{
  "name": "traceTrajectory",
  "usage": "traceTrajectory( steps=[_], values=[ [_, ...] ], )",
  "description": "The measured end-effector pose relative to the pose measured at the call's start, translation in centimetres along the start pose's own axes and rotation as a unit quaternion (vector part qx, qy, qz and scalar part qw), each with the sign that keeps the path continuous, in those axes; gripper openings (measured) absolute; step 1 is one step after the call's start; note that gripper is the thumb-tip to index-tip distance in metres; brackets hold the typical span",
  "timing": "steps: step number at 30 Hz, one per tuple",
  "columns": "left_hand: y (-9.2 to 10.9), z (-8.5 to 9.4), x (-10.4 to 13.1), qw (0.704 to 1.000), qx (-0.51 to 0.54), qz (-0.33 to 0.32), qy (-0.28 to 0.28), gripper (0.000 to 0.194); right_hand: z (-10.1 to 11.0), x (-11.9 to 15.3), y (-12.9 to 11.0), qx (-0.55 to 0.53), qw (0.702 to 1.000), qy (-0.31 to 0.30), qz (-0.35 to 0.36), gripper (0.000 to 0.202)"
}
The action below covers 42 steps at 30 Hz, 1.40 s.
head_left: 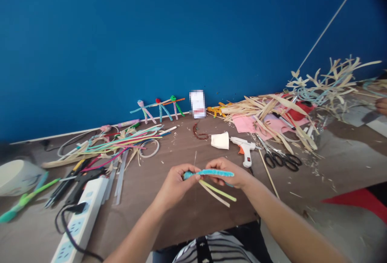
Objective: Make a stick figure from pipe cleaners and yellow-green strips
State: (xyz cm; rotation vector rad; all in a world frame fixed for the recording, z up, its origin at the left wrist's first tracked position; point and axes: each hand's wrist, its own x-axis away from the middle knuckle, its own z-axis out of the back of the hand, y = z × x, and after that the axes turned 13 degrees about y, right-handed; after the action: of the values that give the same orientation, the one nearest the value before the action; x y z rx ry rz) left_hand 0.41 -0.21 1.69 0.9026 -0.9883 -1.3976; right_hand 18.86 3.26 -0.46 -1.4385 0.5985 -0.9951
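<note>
A small figure of fuzzy pipe cleaners [216, 172] is held between my two hands above the table's front part. It has a blue rounded end, a blue arm stretching right, and one yellow-green and one pale strip hanging to the lower right. My left hand [178, 182] pinches the figure near its blue rounded end, thumb in front. My right hand [225, 171] is closed around the blue part from behind, its fingertips partly hidden by it. A thin looped wire [195, 158] sticks up between the hands.
Three pipe-cleaner figures [161, 109] lean on the blue wall. A white cup [220, 140], a white glue gun [245, 150] and scissors [282, 159] lie beyond my right hand. At left are colourful strips [121, 142] and a power strip [80, 222]. A person's hand [381, 106] shows far right.
</note>
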Motion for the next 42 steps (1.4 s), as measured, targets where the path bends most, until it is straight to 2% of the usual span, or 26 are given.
traceTrajectory(
  steps=[6,8,12,14,19,23,27,31,34,37,39,42],
  values=[
    [-0.5,-0.4,-0.2,0.997,-0.05,-0.003,0.065,0.019,-2.1,1.2,0.1,0.096,0.987,0.105,0.079,0.03],
    [-0.6,-0.5,-0.3,0.994,-0.067,-0.004,0.081,0.019,-2.7,1.6,0.1,0.139,0.978,0.132,0.084,0.029],
    [-1.1,-0.8,-0.4,0.987,-0.099,-0.017,0.126,0.021,-3.5,2.3,0.2,0.253,0.954,0.125,0.098,0.029],
    [-1.3,-0.9,-0.4,0.983,-0.116,-0.027,0.14,0.021,-3.8,2.5,0.0,0.318,0.933,0.129,0.109,0.029],
    [-1.4,-0.8,-0.2,0.974,-0.171,-0.076,0.125,0.019,-3.8,2.6,-0.7,0.445,0.87,0.18,0.114,0.029],
    [-1.2,-0.7,-0.1,0.969,-0.203,-0.084,0.11,0.018,-3.4,2.4,-1.0,0.488,0.847,0.183,0.107,0.025],
    [-1.4,-0.8,0.0,0.959,-0.247,-0.085,0.108,0.019,-3.9,2.2,-1.0,0.542,0.814,0.183,0.1,0.021],
    [-1.7,-1.0,0.0,0.945,-0.296,-0.092,0.104,0.021,-4.4,2.0,-1.2,0.567,0.798,0.145,0.143,0.02],
    [-1.7,-0.9,0.0,0.946,-0.294,-0.102,0.092,0.02,-3.9,2.0,-2.2,0.558,0.803,0.143,0.153,0.019],
    [-1.7,-0.6,-0.2,0.965,-0.236,-0.099,0.065,0.018,-2.7,1.8,-3.4,0.516,0.828,0.163,0.144,0.019],
    [-1.6,-0.3,-0.3,0.98,-0.177,-0.088,0.026,0.017,-1.8,1.4,-3.9,0.458,0.86,0.162,0.154,0.017],
    [-1.4,0.0,-0.3,0.994,-0.086,-0.054,-0.036,0.018,-0.6,0.3,-3.6,0.311,0.932,0.138,0.125,0.012]
  ],
)
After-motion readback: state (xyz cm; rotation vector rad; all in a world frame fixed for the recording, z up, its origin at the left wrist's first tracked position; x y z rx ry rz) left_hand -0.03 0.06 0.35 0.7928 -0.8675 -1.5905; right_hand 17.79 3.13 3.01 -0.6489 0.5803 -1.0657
